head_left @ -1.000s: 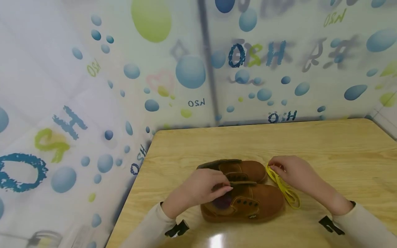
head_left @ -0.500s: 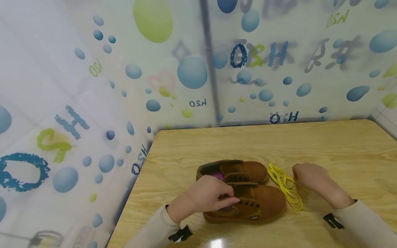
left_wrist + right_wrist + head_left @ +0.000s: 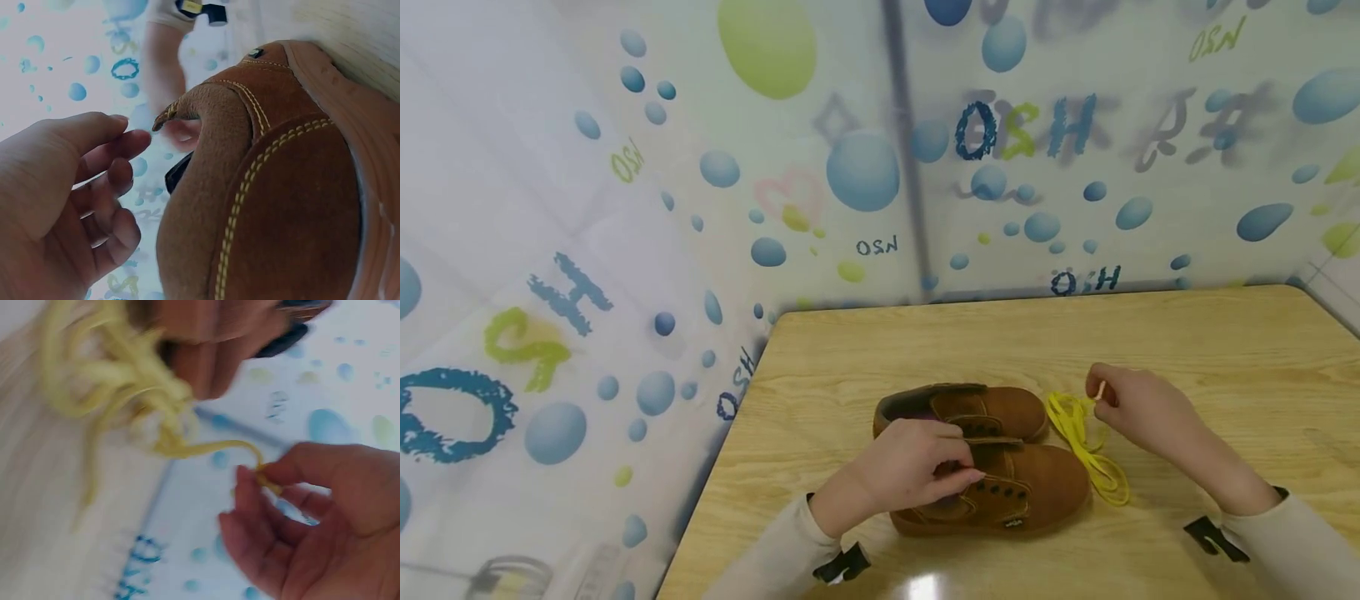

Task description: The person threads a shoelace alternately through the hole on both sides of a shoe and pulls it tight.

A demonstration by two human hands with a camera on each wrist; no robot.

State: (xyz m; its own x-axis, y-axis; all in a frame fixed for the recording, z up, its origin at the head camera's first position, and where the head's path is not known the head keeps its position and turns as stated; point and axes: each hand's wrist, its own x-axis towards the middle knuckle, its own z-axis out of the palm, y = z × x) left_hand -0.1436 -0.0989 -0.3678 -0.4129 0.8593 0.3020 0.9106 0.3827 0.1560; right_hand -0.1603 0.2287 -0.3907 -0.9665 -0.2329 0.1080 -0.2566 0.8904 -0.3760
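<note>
Lace (image 3: 1078, 427): one end pinched in right hand (image 3: 1146, 408); bundle left of the grip, beside the shoes' (image 3: 1052, 492) toes. Left hand (image 3: 902, 467) loosely curled, grasping nothing, over the nearer one. Risks, judged: fast pull knots overlapping loops; light pinch lets end slip.

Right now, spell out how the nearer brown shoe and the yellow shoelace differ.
Form: the nearer brown shoe stands upright on its sole; the yellow shoelace lies in thin, loose loops.
Colour: the shoe is brown with yellow stitching; the shoelace is yellow.
Handling: the right hand pinches a strand of the shoelace; the left hand is by the shoe, not gripping it.
Both rest on the wood-grained table.
</note>
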